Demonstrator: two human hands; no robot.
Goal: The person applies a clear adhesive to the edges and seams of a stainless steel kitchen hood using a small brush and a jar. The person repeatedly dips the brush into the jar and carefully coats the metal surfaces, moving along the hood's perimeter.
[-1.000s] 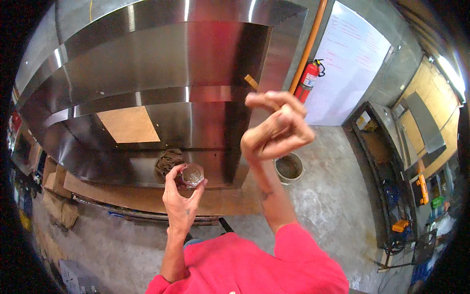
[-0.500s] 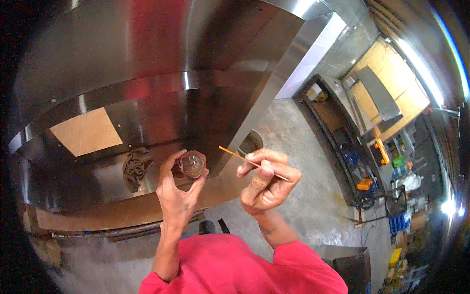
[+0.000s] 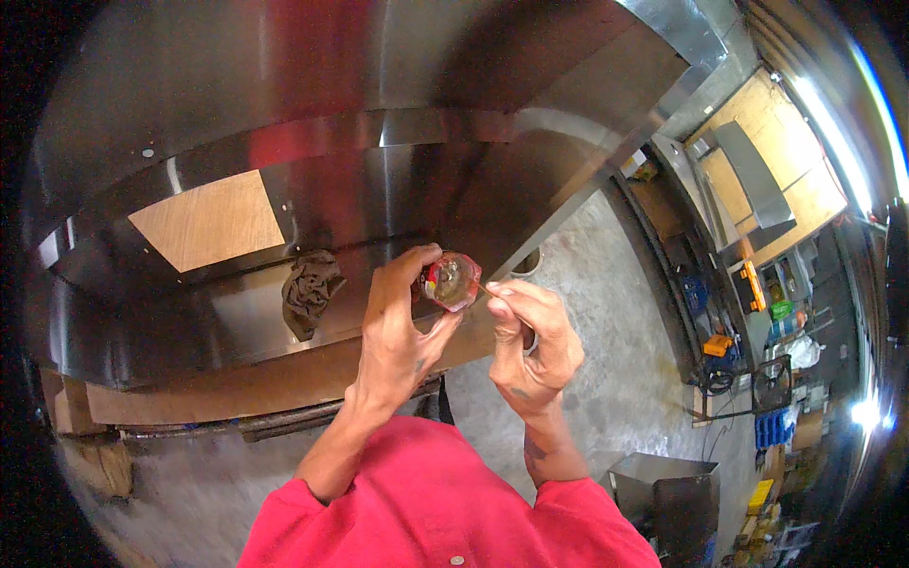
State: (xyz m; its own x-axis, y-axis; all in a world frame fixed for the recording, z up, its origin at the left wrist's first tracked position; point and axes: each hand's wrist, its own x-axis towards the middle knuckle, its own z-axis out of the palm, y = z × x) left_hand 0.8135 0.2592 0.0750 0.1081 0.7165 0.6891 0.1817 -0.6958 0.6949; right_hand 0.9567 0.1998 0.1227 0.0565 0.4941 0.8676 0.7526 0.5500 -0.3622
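While the left hand [image 3: 393, 322] grips the clear cup [image 3: 456, 282], the right hand [image 3: 538, 348] pinches a thin stick [image 3: 486, 290] beside it; best brace cup, steer stick gently.

L forearm [image 3: 343, 447] & R forearm [image 3: 554, 452] bare, angled inwd. L grip [image 3: 393, 317] curved in a C, thumb opp. fingers; R grip [image 3: 551, 352] just beside, thumb + index pinched, 2 grips apart.

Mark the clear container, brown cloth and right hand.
Clear container [image 3: 455, 281]: head view, middle of its face.
Brown cloth [image 3: 311, 292]: head view, middle of its folds.
Right hand [image 3: 542, 346]: head view, middle of hand.
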